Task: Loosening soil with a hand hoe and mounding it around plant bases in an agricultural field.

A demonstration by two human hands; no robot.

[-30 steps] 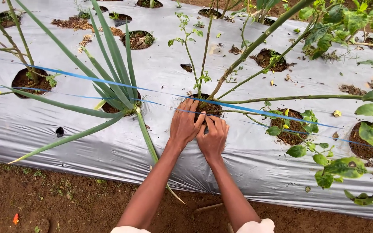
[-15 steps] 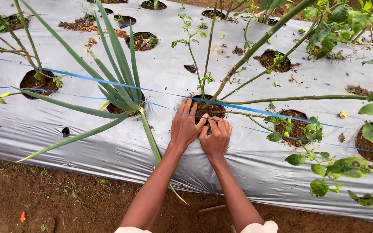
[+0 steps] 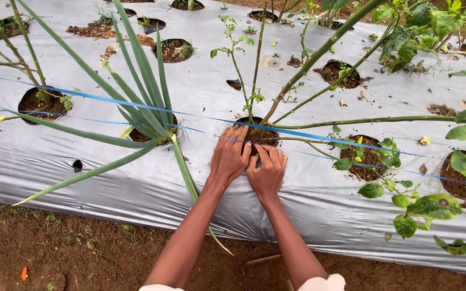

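Head view: left hand (image 3: 230, 156) and right hand (image 3: 267, 171) side by side at near rim of planting hole (image 3: 259, 134), fingers curled, pressing into soil; whether pinching anything, cannot tell. Stem (image 3: 250, 81) rises behind hole. Blue string (image 3: 136, 105) crosses above. Silver mulch sheet (image 3: 152, 183) surrounds hole.
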